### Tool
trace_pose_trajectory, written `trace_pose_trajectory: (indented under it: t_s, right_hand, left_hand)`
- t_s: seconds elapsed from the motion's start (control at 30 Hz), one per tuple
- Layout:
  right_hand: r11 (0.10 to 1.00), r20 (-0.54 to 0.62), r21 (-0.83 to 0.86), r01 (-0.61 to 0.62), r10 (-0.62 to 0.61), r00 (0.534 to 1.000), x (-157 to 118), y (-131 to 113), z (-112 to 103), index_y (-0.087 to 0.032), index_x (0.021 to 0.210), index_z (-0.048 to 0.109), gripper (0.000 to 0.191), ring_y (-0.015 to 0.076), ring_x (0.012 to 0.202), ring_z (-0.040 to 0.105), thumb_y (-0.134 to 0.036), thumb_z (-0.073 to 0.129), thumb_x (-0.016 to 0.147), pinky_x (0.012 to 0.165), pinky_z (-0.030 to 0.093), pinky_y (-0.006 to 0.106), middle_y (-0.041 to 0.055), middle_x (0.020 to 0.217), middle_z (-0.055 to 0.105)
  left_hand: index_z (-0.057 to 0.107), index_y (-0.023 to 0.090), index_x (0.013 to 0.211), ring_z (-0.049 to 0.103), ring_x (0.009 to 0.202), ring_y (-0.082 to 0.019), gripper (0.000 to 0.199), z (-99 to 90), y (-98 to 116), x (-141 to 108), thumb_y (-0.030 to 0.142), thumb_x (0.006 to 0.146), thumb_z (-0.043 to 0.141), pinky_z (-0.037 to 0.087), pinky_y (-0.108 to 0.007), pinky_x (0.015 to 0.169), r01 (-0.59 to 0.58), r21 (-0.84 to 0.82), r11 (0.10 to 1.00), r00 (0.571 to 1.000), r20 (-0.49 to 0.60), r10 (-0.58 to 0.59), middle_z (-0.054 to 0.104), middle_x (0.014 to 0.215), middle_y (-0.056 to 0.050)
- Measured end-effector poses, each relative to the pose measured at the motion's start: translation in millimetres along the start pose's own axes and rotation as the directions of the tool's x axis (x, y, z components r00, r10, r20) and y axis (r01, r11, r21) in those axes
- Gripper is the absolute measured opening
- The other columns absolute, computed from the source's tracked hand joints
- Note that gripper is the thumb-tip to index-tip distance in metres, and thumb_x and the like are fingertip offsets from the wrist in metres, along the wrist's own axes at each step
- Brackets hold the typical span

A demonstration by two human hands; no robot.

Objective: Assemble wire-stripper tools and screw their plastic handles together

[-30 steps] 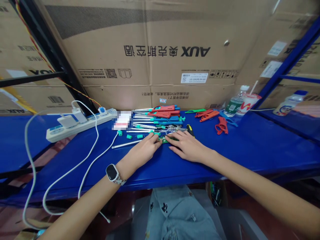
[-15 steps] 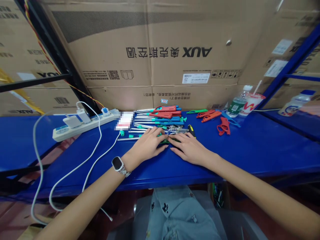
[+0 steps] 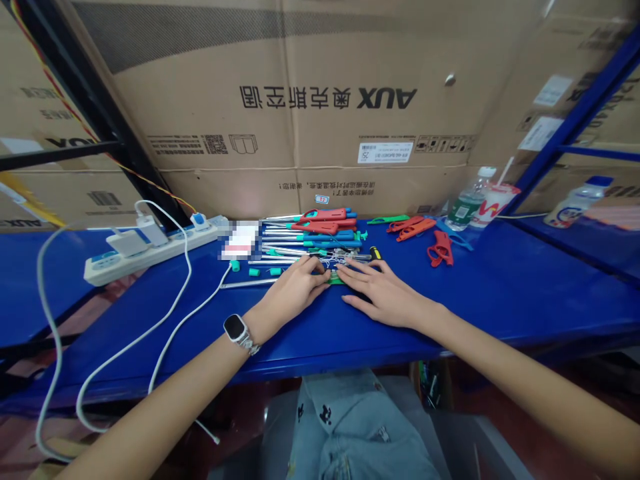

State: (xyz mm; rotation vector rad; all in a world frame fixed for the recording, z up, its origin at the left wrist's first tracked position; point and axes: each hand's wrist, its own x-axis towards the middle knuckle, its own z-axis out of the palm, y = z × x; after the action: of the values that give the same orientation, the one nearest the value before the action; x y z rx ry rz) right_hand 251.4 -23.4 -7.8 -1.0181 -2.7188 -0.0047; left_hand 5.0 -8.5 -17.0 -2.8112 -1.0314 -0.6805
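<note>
My left hand (image 3: 297, 285) has its fingers bent together at the left end of a green plastic piece (image 3: 336, 277) lying on the blue table. Over the right part of that piece rests my right hand (image 3: 383, 293), its fingers spread. Fingers cover much of the piece. A metal rod (image 3: 250, 284) reaches out leftward from my left hand. Just behind my hands lie clear parts with thin wires (image 3: 345, 257) and a yellow-and-black tool (image 3: 375, 253). Beyond them are stacked red lighters (image 3: 325, 217) and blue lighters (image 3: 333, 237) with metal rods.
A white power strip (image 3: 155, 250) with cables stands at the left. Small green caps (image 3: 254, 272) lie left of my hands. Orange and red shells (image 3: 440, 249), a water bottle (image 3: 467, 203) and a cup (image 3: 493, 205) are at the right. Cardboard (image 3: 320, 133) rises behind.
The metal rod near my left hand now sits lower and farther left. My left fingers have drawn together slightly, and more of the green piece shows. The whole view has shifted a little.
</note>
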Motion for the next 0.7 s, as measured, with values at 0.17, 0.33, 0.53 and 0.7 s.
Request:
trace_pose_trajectory:
  t_s: [0.17,0.33,0.53,0.7]
  right_hand:
    - [0.988,0.049,0.138,-0.067,0.061,0.997,-2.1,3.6,1.5,-0.026,0.162,0.033,0.059,0.0327,0.156,0.027,-0.050,0.035,0.108,0.118,0.032,0.061,0.0089,0.163,0.040]
    - [0.923,-0.065,0.338,-0.185,0.219,0.974,-1.5,12.3,1.7,-0.031,0.165,0.021,0.056,0.0272,0.145,0.048,-0.044,0.026,0.111,0.115,0.042,0.055,0.0064,0.153,0.055]
    - [0.996,-0.077,0.081,-0.041,0.047,0.996,0.3,6.4,-3.3,-0.023,0.150,0.053,0.045,0.0285,0.149,0.042,-0.035,0.036,0.109,0.116,0.034,0.058,0.0096,0.153,0.055]
    - [0.997,-0.082,-0.066,0.044,-0.049,0.995,2.2,1.3,-8.8,-0.023,0.139,0.065,0.040,0.0306,0.146,0.045,-0.036,0.042,0.109,0.113,0.033,0.057,0.0081,0.142,0.065]
  left_hand:
    - [0.074,0.016,0.117,0.059,0.106,-0.026,0.027,-2.2,-1.6,0.8,0.027,0.106,0.052,0.054,-0.043,0.093,-0.012,0.035,0.999,0.999,0.030,0.011,0.066,0.115,-0.012]
    - [0.073,0.014,0.119,0.062,0.100,-0.024,0.026,0.3,-5.4,0.4,0.024,0.105,0.053,0.056,-0.040,0.090,-0.010,-0.014,1.000,0.999,0.038,0.011,0.068,0.108,-0.011]
    - [0.073,0.016,0.119,0.060,0.102,-0.024,0.027,-0.1,-4.6,0.2,0.025,0.106,0.052,0.056,-0.041,0.091,-0.017,-0.016,1.000,1.000,0.021,0.018,0.066,0.109,-0.011]
    - [0.074,0.015,0.118,0.059,0.102,-0.025,0.026,-1.8,-2.7,0.9,0.025,0.105,0.054,0.055,-0.041,0.092,-0.003,-0.045,0.999,1.000,0.006,0.004,0.064,0.107,-0.011]
